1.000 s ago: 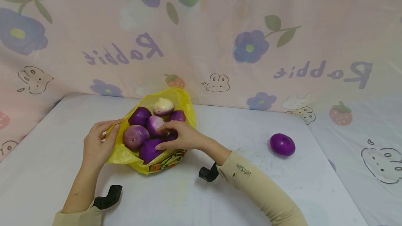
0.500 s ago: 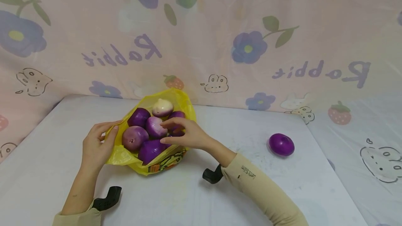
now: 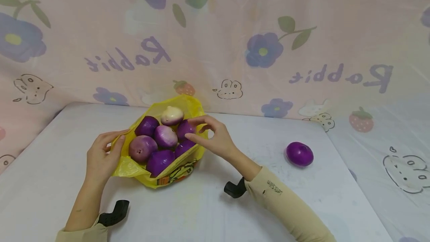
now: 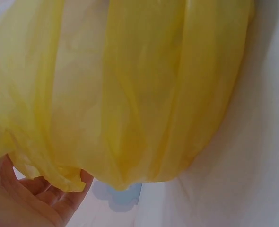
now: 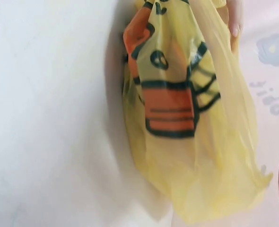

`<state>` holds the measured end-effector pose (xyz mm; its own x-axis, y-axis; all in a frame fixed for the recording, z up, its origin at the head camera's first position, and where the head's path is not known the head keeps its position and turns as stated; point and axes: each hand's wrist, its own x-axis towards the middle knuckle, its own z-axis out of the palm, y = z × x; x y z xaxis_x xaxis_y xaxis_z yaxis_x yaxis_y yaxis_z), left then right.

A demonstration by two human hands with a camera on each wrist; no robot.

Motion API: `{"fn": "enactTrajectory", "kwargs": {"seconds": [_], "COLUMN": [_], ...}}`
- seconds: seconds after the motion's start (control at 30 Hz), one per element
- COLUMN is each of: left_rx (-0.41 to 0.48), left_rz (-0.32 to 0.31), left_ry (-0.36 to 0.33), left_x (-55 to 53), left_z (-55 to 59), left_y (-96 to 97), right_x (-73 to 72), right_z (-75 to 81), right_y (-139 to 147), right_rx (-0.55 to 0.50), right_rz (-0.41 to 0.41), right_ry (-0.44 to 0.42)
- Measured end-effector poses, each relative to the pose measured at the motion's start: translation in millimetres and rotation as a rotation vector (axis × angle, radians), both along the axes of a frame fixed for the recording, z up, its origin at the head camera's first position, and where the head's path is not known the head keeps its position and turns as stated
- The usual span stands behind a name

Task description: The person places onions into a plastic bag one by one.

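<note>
A yellow plastic bag [image 3: 151, 180] stands with its mouth spread, several purple onions [image 3: 160, 162] inside. One paler onion [image 3: 172, 115] sits at the back of the bag. My left hand [image 3: 103, 156] pinches the bag's left rim between thumb and fingers; the left wrist view shows the fingers [image 4: 73, 201] behind the thin yellow plastic [image 4: 130, 104]. Over the bag's right rim is my right hand [image 3: 215, 137], thumb and fingers parted and curved, nothing held. Its fingertips overlap the rightmost onion [image 3: 184, 129] in the head view. The right wrist view shows the bag's printed side [image 5: 170, 111].
A single purple onion [image 3: 299, 154] lies on the white table [image 3: 268, 204] to the right, apart from the bag. Black wrist mounts [image 3: 235, 188] stick out below both forearms. A patterned curtain [image 3: 201, 47] hangs behind the table.
My right hand has drawn back to the right from the middle of the bag, uncovering onions at its right side. The left hand keeps its pinch on the rim.
</note>
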<state>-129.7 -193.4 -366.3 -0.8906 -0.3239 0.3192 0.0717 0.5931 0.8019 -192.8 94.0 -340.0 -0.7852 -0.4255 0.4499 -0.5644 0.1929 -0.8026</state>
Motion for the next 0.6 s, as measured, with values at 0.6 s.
{"fn": "enactTrajectory", "kwargs": {"seconds": [0.6], "left_rx": [0.002], "left_rz": [0.028], "left_ry": [-0.031], "left_x": [-0.8], "left_z": [-3.5], "left_y": [-5.8], "right_x": [0.4], "right_z": [0.3], "right_y": [57], "right_rx": [0.033], "right_rz": [-0.188], "right_ry": [-0.025]}}
